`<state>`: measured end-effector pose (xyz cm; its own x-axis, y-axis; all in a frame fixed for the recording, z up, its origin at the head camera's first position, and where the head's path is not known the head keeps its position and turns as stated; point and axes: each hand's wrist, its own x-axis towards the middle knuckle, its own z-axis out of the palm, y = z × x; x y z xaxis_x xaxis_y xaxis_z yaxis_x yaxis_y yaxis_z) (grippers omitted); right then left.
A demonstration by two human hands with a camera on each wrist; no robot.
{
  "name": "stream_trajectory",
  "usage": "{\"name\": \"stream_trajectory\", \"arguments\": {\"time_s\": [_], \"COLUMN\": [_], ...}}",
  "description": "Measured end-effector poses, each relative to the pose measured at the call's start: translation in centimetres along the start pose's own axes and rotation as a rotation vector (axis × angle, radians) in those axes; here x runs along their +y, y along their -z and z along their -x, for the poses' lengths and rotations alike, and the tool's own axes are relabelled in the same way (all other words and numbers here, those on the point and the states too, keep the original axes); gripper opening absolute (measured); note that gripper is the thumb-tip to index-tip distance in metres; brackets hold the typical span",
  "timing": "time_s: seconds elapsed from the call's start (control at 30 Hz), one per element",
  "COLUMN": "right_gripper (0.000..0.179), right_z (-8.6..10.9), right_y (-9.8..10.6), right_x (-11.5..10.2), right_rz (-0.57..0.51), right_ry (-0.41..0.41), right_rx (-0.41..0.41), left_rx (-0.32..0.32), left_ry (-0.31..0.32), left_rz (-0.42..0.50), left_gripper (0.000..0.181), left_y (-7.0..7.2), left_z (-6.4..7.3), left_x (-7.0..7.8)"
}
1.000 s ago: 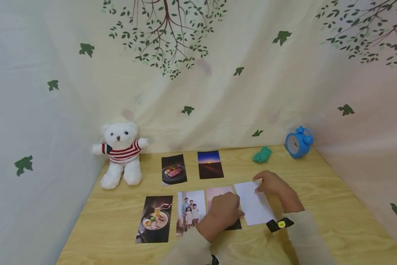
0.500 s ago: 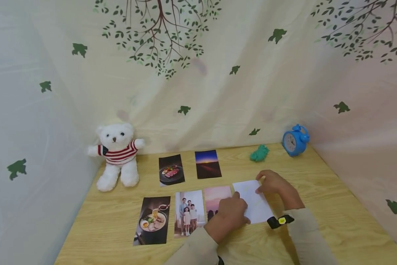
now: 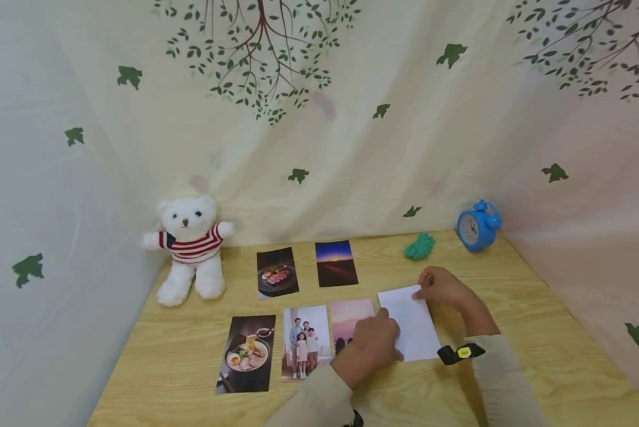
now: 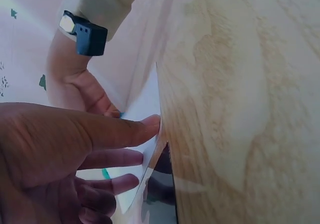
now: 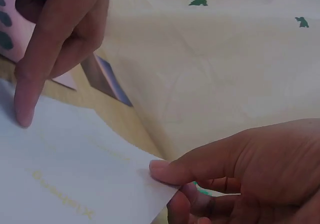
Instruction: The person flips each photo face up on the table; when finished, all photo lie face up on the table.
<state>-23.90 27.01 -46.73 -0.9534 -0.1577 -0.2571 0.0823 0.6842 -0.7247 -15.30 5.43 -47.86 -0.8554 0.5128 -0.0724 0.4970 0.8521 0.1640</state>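
A photo print (image 3: 417, 326) with its white back up lies at the right end of the front row; faint yellow lettering marks it in the right wrist view. Its far right corner is pinched between thumb and fingers of my right hand (image 3: 447, 290), and that corner is raised a little off the table. My left hand (image 3: 370, 344) presses the print's left side, index finger and thumb extended, as the left wrist view shows with the hand (image 4: 55, 159) close up. Partly under the left hand is a pink sunset photo (image 3: 348, 317), its lower part hidden.
To the left lie a family photo (image 3: 304, 341) and a ramen photo (image 3: 247, 354). Behind are a steak photo (image 3: 277, 273) and a dusk photo (image 3: 336, 264). A white teddy bear (image 3: 191, 249), a green lump (image 3: 419, 246) and a blue alarm clock (image 3: 478, 226) stand along the back curtain.
My left hand has shifted right from the pink photo onto the white-backed print. My right hand has moved slightly up and right, its fingers closing on the print's corner.
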Motion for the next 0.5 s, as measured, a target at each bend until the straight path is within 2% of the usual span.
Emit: {"name": "stream_trajectory", "arguments": {"time_s": [0.1,0.2,0.37,0.5], "right_gripper": [0.029,0.036,0.044,0.043], "right_z": [0.3,0.7,1.3,1.9], "right_y": [0.4,0.6,0.7,0.5], "right_x": [-0.4,-1.1,-2.5,-3.2], "right_rz": [-0.092,-0.156,-0.249,-0.31], "right_ry": [0.04,0.06,0.072,0.103], "right_rx": [-0.037,-0.064,-0.086,-0.089], "left_rx": [-0.042,-0.074,-0.035,-0.026], "left_ry": [-0.01,-0.002,0.015,0.013], "left_rz": [0.067,0.233,0.564,0.693], "left_gripper": [0.031,0.042,0.059,0.055], "left_y": [0.0,0.1,0.7,1.3], "left_z": [-0.3,-0.9,-1.7,-1.8], "left_x": [-0.2,-0.6,-0.9,-0.9]}}
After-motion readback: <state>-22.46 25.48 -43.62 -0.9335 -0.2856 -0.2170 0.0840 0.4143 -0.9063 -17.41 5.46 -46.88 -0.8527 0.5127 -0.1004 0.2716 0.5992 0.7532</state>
